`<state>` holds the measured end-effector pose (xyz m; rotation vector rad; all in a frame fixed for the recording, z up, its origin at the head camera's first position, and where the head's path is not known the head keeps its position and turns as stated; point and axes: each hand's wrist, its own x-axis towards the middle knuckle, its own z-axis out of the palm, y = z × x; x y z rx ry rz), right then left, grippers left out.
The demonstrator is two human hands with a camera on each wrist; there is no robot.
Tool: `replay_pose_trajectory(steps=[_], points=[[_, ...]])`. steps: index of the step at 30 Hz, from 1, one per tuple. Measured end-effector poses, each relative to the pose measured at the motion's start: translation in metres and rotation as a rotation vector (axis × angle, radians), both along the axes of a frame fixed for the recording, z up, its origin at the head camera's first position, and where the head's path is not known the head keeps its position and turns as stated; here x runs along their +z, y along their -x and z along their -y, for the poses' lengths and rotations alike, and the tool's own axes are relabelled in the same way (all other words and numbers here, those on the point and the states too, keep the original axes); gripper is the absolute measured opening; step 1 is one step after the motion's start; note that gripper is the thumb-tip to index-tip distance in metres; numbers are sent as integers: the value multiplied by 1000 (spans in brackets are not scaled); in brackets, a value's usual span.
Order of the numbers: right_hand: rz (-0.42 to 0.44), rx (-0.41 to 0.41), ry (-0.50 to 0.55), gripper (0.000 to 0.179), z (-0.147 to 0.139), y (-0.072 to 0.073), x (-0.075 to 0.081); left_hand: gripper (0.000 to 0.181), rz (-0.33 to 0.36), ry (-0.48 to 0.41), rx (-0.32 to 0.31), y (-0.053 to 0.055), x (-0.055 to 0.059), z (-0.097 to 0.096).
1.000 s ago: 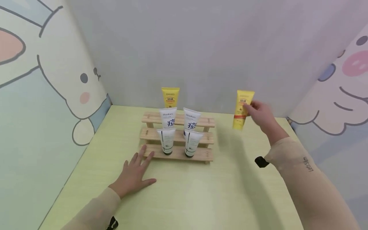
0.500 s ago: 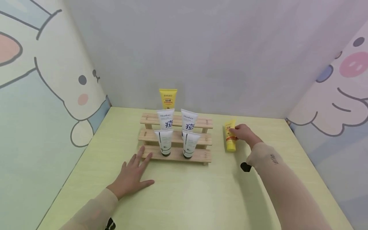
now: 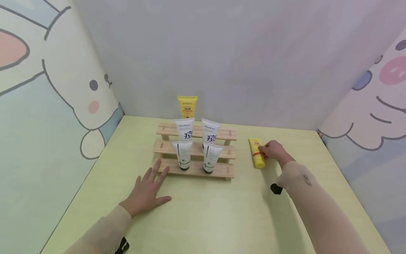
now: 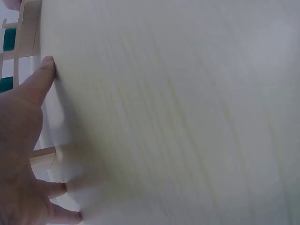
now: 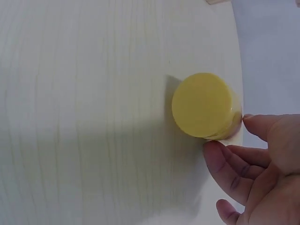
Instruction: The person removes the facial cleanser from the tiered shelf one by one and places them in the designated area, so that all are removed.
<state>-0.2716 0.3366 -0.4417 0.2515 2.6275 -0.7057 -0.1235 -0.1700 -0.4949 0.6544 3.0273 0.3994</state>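
Note:
A yellow squeeze tube (image 3: 256, 155) lies on the table right of the wooden rack, its cap end toward me. My right hand (image 3: 276, 152) pinches its right side between thumb and fingers; in the right wrist view the round yellow cap (image 5: 201, 105) faces the camera and hides most of the tube. My left hand (image 3: 145, 192) rests on the table with fingers spread, its fingertips at the front left corner of the three-step wooden rack (image 3: 168, 166). In the left wrist view the left thumb (image 4: 41, 79) points toward the rack.
On the rack stand another yellow tube (image 3: 187, 107) on the top step, two white tubes with blue print (image 3: 185, 128) on the middle step, and two white tubes with dark caps (image 3: 183, 154) on the bottom step. A grey back wall (image 3: 203, 63) and cartoon-printed side walls surround the table.
My right hand has brought the yellow tube down from the air and leftward onto the table, then tilted its top end slightly left. The left hand stays in place.

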Motion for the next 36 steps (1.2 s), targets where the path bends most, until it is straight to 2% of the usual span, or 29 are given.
replay_pose_trajectory(steps=[4,6,9,13,16,19,22,26,32,36], points=[[6,43,-57,58,-7,-10,19,101,4,-10,-4,3,3,-1],[-48,69,-64,61,-8,-14,35,101,11,-11,-7,5,4,-1],[-181,100,-19,63,-1,-14,64,100,19,-22,-16,7,6,-3],[-324,116,100,69,32,-8,107,101,20,-28,-24,7,5,-3],[-378,139,158,69,65,-3,134,101,24,-22,-23,6,5,-3],[-414,182,184,65,98,1,153,101,35,-21,-19,5,5,-3],[-411,232,233,61,128,6,165,102,48,-18,-14,3,5,-2],[-376,302,281,59,166,12,173,103,66,-1,-6,2,5,-2],[-363,375,233,60,213,20,179,103,48,-12,1,-1,4,0],[-348,397,194,60,228,27,178,102,46,-23,3,-2,1,-1]])
